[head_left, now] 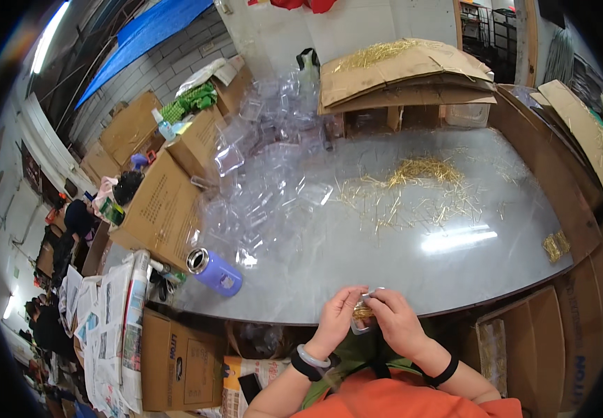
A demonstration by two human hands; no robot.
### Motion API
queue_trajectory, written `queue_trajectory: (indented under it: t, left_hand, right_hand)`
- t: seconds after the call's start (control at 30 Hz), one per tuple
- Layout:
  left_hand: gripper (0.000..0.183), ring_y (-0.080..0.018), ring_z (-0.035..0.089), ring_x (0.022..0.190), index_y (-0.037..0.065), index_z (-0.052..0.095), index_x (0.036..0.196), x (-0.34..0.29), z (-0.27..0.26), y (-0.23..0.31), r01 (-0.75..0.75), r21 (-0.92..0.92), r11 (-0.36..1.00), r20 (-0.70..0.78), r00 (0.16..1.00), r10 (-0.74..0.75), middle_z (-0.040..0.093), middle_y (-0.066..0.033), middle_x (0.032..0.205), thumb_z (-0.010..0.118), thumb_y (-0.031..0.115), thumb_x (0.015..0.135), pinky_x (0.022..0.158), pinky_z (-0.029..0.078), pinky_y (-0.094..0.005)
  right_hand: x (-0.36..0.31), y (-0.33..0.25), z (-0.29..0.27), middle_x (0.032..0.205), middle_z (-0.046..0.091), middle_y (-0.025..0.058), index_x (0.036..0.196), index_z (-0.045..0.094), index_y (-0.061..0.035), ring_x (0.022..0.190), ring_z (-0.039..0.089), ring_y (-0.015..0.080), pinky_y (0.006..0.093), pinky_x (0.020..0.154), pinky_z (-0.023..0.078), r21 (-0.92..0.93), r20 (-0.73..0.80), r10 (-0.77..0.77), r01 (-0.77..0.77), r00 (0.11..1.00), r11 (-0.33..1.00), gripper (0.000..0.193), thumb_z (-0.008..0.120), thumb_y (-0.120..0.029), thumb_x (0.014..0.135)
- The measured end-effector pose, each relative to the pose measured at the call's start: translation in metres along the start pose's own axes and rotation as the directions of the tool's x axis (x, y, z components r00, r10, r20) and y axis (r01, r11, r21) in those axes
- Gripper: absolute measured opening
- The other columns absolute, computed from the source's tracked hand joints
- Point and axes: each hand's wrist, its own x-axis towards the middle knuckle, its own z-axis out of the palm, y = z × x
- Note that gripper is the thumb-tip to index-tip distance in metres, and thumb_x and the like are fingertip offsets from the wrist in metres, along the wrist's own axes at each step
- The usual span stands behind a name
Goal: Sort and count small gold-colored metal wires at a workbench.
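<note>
Both hands are closed on one small clear plastic box (364, 315) at the near edge of the grey table (385, 258); we note gold pins inside it. Our left hand (339, 315) pinches its left side, our right hand (393, 317) its right side, fingertips meeting over the top. The box sits squarely between the two grips, equally close to each. The loose pile of gold pins (420, 171) lies far and to the right, nearer the right hand; the heap of empty clear boxes (266, 160) lies far left.
</note>
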Motion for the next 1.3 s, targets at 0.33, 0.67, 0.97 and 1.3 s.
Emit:
queue_trajectory:
  t: [0.33,0.67,0.97,1.3]
  left_hand:
    - [0.045,-0.0455,0.048,0.136,-0.004,0.054,0.134,-0.015,-0.003,-0.003,-0.457,0.701,0.548,0.245,0.875,0.417,0.054,-0.0250,0.143,0.068,0.016,0.096,0.111,0.043,-0.0494]
    - [0.067,-0.0462,0.044,0.136,-0.005,0.050,0.141,-0.018,0.006,0.001,-0.432,0.760,0.486,0.254,0.885,0.390,0.046,-0.0244,0.147,0.079,0.022,0.086,0.113,0.041,-0.0506]
    - [0.064,-0.0426,0.048,0.125,-0.003,0.052,0.139,-0.017,0.013,0.000,-0.429,0.771,0.471,0.237,0.880,0.412,0.051,-0.0200,0.134,0.079,0.019,0.085,0.108,0.041,-0.0500]
    - [0.064,-0.0419,0.049,0.125,-0.006,0.049,0.140,-0.005,0.002,0.014,-0.491,0.698,0.521,0.383,0.871,0.309,0.049,-0.0196,0.135,0.078,0.017,0.087,0.106,0.043,-0.0488]
  right_hand:
    - [-0.006,0.005,-0.001,0.130,0.058,0.0191,0.127,0.060,-0.0003,0.115,0.061,0.0398,0.0443,0.095,0.054,0.145,0.055,0.203,-0.209,0.978,0.967,0.040,0.069,0.002,0.088]
    - [0.009,0.011,-0.032,0.135,0.056,0.0237,0.139,0.051,0.0008,0.129,0.053,0.0433,0.0487,0.107,0.046,0.193,0.035,0.206,-0.209,0.978,0.959,0.057,0.073,-0.006,0.087]
    - [-0.012,0.011,-0.019,0.122,0.064,0.0209,0.136,0.054,0.0004,0.117,0.059,0.0426,0.0473,0.101,0.049,0.009,-0.011,0.142,-0.142,0.990,0.990,0.060,0.079,-0.012,0.083]
    - [-0.009,0.027,-0.025,0.099,0.065,0.0114,0.114,0.067,-0.0069,0.088,0.064,0.0317,0.0435,0.077,0.053,0.157,-0.003,0.384,-0.378,0.924,0.912,0.039,0.083,-0.016,0.080]
